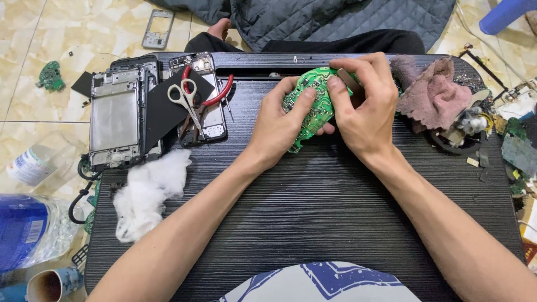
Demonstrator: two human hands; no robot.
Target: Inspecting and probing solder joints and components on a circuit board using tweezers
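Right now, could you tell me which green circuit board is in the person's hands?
The large green board above the black table, held by both hands; the small one lies on the floor.

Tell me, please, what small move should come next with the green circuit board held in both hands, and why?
Probably keep the left hand steady and draw the small flat tool in the right hand across the green circuit board. Both hands already grip the board above the black table, and the tool's tip seems to sit at its upper edge.

Scissors [187,100], cotton wad [148,193], pink rag [439,92] lie on the black table [313,212].
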